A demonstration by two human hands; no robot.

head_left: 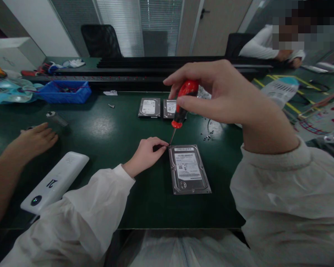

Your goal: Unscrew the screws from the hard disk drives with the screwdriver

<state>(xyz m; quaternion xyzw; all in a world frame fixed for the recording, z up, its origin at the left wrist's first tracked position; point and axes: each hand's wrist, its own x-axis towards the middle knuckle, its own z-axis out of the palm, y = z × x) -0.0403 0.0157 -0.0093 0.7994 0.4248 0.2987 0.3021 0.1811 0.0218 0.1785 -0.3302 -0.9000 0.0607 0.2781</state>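
Note:
A silver hard drive lies label up on the green table in front of me. My right hand grips a red and black screwdriver from above, its shaft slanting down to the drive's far left corner. Close by the tip, my left hand has thumb and forefinger pinched together at that same corner. A tiny dark spot shows between the fingertips and the tip, too small to name. Behind them, two more hard drives lie side by side: the left one shows fully, the right one is partly hidden by the screwdriver.
Several small screws lie scattered right of the drives. At left are a white device marked 21, a metal cylinder, another person's hand and a blue bin. A person in white sleeves sits at the far right.

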